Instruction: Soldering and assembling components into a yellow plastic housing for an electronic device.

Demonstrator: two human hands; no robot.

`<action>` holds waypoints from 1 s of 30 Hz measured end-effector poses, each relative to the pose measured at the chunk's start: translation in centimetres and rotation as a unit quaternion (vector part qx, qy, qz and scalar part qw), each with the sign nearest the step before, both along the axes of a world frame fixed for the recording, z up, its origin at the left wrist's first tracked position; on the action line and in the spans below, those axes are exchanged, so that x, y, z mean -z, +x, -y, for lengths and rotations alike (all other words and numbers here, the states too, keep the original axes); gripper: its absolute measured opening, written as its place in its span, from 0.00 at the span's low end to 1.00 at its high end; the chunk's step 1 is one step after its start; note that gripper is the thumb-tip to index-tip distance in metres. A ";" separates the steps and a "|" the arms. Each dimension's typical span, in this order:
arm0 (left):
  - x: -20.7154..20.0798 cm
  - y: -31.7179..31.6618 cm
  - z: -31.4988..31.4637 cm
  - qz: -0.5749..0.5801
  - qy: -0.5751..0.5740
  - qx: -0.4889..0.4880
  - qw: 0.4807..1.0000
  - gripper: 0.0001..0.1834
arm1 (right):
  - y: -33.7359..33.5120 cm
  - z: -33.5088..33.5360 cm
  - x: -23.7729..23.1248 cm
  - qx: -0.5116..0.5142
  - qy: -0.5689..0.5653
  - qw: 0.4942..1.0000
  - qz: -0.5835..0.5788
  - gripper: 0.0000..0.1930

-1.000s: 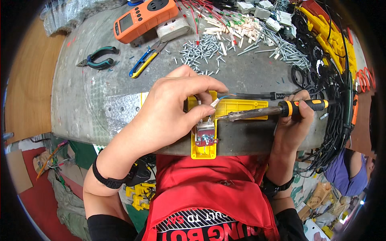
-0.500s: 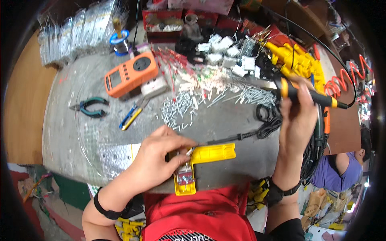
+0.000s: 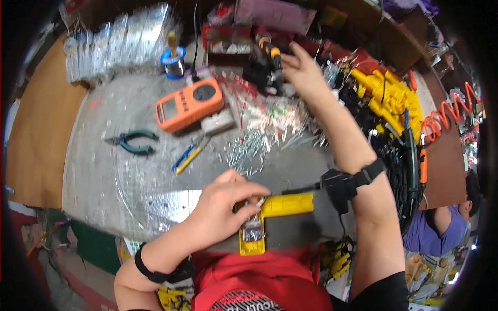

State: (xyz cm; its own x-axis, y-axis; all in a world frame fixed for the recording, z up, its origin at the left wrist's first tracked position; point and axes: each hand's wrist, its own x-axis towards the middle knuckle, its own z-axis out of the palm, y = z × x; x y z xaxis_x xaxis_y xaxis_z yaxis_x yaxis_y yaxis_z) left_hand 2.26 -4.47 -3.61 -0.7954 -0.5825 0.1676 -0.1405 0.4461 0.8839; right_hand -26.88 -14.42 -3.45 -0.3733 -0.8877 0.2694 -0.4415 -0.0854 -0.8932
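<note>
My left hand (image 3: 220, 205) is closed over the corner of an L-shaped yellow plastic casing half (image 3: 288, 205) at the table's front edge. Its thumb and fingers pinch there, around a small pale part too hidden to name. Inside the casing's near leg sits a small circuit board (image 3: 253, 233). My right hand (image 3: 307, 75) reaches far across the table, fingers stretched out and apart. Just left of its fingertips is the soldering iron (image 3: 270, 52), with its black handle and orange bands. Whether the fingertips still touch the handle I cannot tell.
An orange multimeter (image 3: 189, 105), green-handled pliers (image 3: 137, 142) and small blue-and-yellow cutters (image 3: 188, 155) lie on the left. Loose screws (image 3: 246, 150) are heaped mid-table. Yellow casings (image 3: 386, 93) pile up at right, near a solder spool (image 3: 173, 62) further left. A person (image 3: 438, 230) sits at right.
My right hand has carried the soldering iron from the right side to the far middle, and its fingers have opened. The left hand keeps its pinch on the casing. The whole view has shifted slightly.
</note>
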 end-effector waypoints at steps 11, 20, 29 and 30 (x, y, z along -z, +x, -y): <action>0.1 -0.6 0.9 -0.001 -0.008 0.010 1.000 0.17 | 11.2 -25.3 1.0 -0.100 0.011 0.994 0.053 0.27; 0.0 -0.2 0.4 0.034 -0.025 0.011 0.999 0.16 | 13.3 -25.9 3.8 -0.149 0.005 0.988 -0.046 0.27; -0.4 -0.2 0.4 0.049 -0.026 0.009 0.998 0.17 | 13.7 -25.7 3.9 -0.141 0.039 0.986 -0.079 0.28; -0.4 -0.2 0.4 0.049 -0.026 0.010 0.998 0.17 | 13.7 -25.7 3.9 -0.143 0.040 0.985 -0.084 0.28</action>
State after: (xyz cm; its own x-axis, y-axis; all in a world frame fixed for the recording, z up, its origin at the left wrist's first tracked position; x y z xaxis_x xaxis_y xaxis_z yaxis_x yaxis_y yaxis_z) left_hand 2.06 -4.87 -3.20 -0.8203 -0.5597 0.1175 -0.2166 0.4941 0.8420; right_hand -13.16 11.29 -7.35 -0.0611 -0.9709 0.2315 -0.5526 -0.1602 -0.8179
